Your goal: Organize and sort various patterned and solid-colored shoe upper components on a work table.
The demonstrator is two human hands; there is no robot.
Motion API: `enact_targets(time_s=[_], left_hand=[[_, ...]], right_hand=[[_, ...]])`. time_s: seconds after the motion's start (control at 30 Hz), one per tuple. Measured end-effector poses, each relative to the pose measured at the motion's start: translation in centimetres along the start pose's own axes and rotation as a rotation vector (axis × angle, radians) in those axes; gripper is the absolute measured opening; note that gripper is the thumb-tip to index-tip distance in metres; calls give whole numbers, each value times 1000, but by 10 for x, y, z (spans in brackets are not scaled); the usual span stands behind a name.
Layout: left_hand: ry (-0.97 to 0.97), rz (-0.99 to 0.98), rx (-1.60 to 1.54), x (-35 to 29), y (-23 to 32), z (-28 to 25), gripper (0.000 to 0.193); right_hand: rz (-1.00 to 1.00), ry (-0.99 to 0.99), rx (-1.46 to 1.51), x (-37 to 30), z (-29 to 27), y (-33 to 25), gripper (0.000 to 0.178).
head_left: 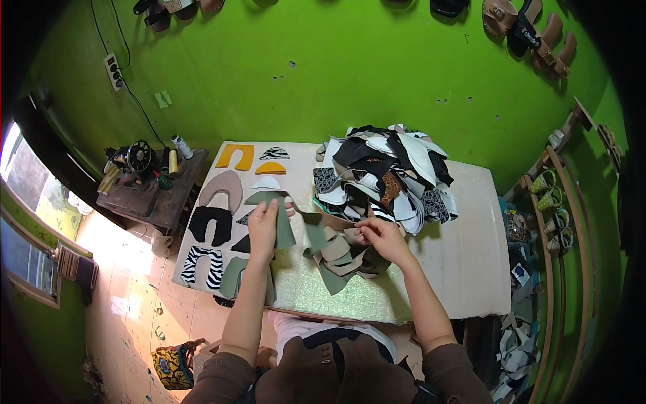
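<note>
My left hand (264,227) is closed around a piece of olive-green leather-like material (285,225), lifted above the table. A second green flap (313,232) hangs beside it, blurred. Over to the right, my right hand (380,237) has its thumb and fingers pinched together; what they hold, if anything, is too small to make out. Below the hands lies a small heap of beige and green cut pieces (338,250). Left of my left hand, U-shaped pieces lie in a column: yellow (235,156), taupe (221,190), black (211,225), zebra-striped (202,266) and green (233,279).
A large pile of black, white and patterned scraps (383,172) covers the table's back middle. Smaller curved pieces, including a yellow one (271,168), lie beside the column. A sewing machine (139,158) stands at left. Wooden racks with sandals (553,197) line the right wall.
</note>
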State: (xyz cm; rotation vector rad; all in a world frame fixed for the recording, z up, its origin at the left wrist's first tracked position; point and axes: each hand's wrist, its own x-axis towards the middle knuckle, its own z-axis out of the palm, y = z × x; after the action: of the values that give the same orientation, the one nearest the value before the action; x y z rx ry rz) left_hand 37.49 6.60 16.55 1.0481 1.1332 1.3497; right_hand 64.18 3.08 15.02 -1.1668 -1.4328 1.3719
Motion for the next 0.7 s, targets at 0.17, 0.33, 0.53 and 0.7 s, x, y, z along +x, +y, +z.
enact_targets(time_s=[0.17, 0.33, 0.53, 0.7], left_hand=[[10, 28, 93, 6, -24, -7, 30], [-6, -49, 224, 4, -42, -5, 29], [-29, -154, 236, -1, -32, -9, 39], [-31, -285, 87, -3, -26, -10, 44]], right_hand=[[-298, 13, -732, 2, 31, 22, 24], [-672, -11, -1034, 7, 68, 51, 27], [-498, -178, -1253, 11, 59, 49, 25], [-370, 18, -571, 14, 36, -13, 30]])
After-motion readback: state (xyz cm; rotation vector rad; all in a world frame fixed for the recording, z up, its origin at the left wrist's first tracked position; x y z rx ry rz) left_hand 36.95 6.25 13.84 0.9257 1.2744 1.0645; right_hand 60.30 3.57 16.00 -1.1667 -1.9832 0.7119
